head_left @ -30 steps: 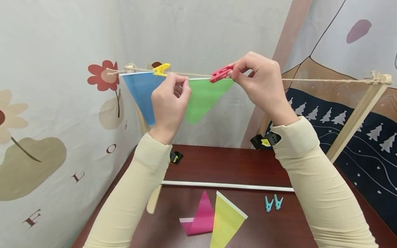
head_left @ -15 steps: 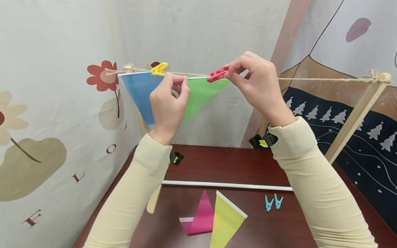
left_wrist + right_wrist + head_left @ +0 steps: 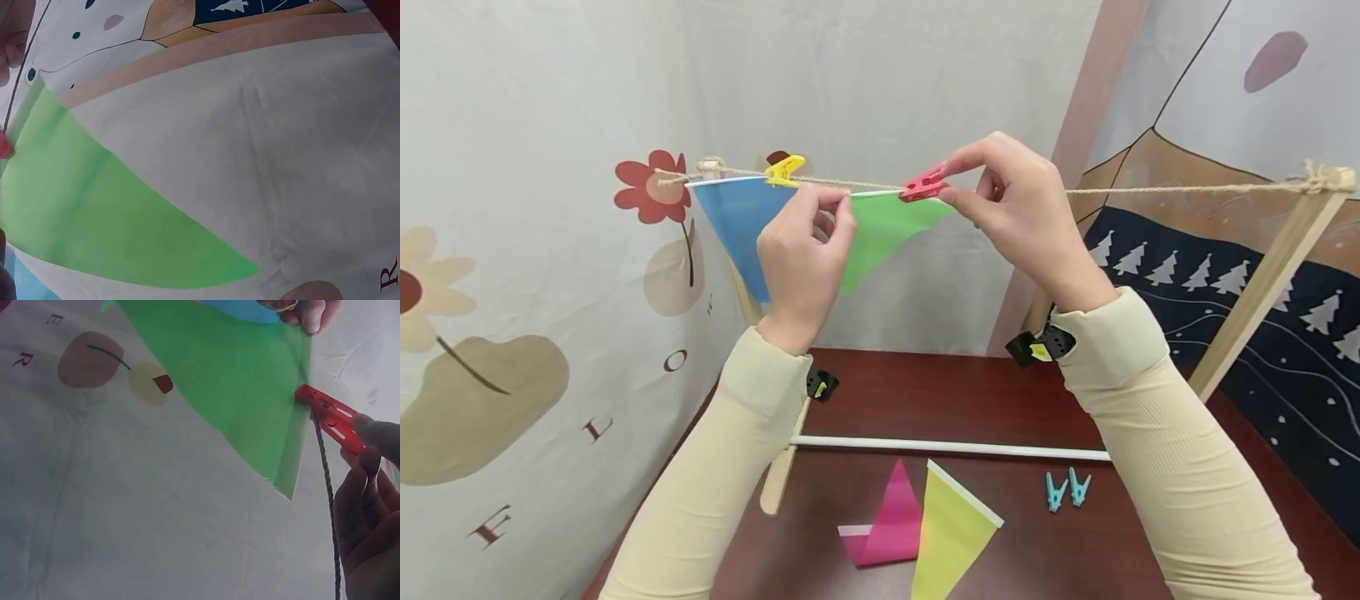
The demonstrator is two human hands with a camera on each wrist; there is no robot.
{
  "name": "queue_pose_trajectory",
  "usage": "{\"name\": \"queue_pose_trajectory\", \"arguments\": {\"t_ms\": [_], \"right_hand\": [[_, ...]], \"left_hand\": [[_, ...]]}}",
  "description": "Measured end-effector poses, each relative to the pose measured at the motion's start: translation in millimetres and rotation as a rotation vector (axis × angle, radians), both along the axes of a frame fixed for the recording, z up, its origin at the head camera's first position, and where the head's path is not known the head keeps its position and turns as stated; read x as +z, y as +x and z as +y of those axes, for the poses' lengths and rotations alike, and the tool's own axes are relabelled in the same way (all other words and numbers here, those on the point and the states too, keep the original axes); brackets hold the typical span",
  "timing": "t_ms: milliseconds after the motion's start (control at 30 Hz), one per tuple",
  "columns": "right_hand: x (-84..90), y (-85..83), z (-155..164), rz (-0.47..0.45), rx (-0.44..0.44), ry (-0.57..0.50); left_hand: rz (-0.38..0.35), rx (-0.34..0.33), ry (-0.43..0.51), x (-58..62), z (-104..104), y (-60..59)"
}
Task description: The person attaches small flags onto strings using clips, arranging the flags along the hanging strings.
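Observation:
A twine string [image 3: 1150, 188] runs between two wooden posts. On it hangs a blue pennant [image 3: 737, 225] under a yellow clip [image 3: 784, 170]. Beside it is a green pennant [image 3: 880, 233] [image 3: 94, 219] [image 3: 237, 375]. My left hand [image 3: 805, 250] pinches the green pennant's top left corner at the string. My right hand [image 3: 1022, 208] pinches a red clip [image 3: 922, 185] [image 3: 330, 415] whose tip sits at the pennant's top edge on the string.
On the dark wooden table [image 3: 970, 392] lie a white rod [image 3: 947, 448], a pink pennant [image 3: 887, 521], a yellow pennant [image 3: 951, 533] and two teal clips [image 3: 1066, 488]. Black clamps [image 3: 820, 385] hold the post bases. Printed cloth backdrops [image 3: 512, 250] stand on both sides.
The right hand has slid the red clip a little leftwards along the string onto the green pennant's top edge. The left hand has stayed at the corner.

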State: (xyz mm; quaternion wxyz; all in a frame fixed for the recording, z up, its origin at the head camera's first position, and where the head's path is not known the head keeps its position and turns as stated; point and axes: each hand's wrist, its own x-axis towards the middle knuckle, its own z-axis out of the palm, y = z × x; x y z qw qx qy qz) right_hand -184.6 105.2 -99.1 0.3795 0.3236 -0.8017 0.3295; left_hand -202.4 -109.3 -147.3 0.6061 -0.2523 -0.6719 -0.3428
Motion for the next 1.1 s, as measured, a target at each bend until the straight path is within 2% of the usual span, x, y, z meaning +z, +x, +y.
{"name": "queue_pose_trajectory", "arguments": {"t_ms": [367, 467, 667, 767, 900, 1100], "right_hand": [[9.2, 29.8, -14.4, -0.038, 0.056, -0.021], [8.3, 26.2, -13.0, -0.029, 0.04, -0.015], [-0.2, 4.8, -2.1, 0.01, 0.002, 0.011], [-2.6, 2.5, 0.4, 0.011, 0.001, 0.006], [0.0, 14.2, -1.7, 0.029, 0.0, -0.01], [2.0, 38.8, -4.1, 0.103, 0.02, -0.071]], "left_hand": [[-0.039, 0.002, 0.001, -0.7, -4.1, 0.9], [-0.042, -0.009, -0.001, -1.4, -4.4, 0.3], [-0.028, -0.012, -0.02, -3.0, -5.0, 1.9], [-0.025, -0.027, -0.014, -4.1, -4.6, 4.1], [-0.016, -0.051, -0.01, -5.4, -4.0, 6.2], [-0.008, -0.052, -0.056, -8.3, -1.7, 9.1]]}}
